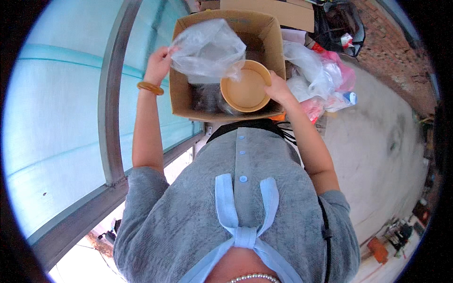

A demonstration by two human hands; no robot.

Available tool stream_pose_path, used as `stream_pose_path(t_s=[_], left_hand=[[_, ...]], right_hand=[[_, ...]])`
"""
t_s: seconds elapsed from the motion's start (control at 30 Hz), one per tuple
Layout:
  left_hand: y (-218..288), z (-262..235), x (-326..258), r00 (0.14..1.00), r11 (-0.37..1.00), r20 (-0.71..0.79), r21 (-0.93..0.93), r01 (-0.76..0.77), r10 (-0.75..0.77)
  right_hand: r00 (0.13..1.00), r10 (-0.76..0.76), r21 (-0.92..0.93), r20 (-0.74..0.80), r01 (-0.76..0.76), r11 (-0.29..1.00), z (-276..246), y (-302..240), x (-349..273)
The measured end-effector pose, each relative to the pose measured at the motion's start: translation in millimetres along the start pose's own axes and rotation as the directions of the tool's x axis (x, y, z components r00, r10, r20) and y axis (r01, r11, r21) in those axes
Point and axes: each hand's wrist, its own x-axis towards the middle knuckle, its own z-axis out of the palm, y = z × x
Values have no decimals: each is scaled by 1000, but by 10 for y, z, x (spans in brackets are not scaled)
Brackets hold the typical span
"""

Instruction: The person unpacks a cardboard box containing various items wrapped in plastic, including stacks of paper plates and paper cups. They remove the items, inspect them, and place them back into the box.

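Note:
My left hand [161,62] pinches the edge of a clear plastic bag [205,49], which spreads out over the left part of an open cardboard box [180,96]. In my right hand [278,88] is a round, brown paper bowl [245,89], gripped by its rim near the box's right wall. The bowl is tilted so its inside faces me, and nothing shows in it. A corner of the bag reaches the bowl's upper left rim. Something clear, like more plastic, lies in the dark bottom of the box; its kind cannot be made out.
Right of the box lies a heap of clear and pink plastic bags [325,75]. Behind stand flattened cardboard [269,13] and a black bag [351,28]. A metal-framed translucent panel [66,118] closes off the left side. Pale concrete floor [377,141] stretches along the right.

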Motion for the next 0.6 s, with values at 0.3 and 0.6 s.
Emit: stream_pose_path(t_s=[0.3, 0.6], left_hand=[[-238, 326, -388, 801, 491, -76, -823, 286, -594], [-624, 81, -501, 843, 392, 0, -885, 251, -538]], right_hand=[[982, 144, 265, -120, -108, 958, 126, 29, 42], [950, 312, 890, 30, -167, 424, -671, -90, -343]])
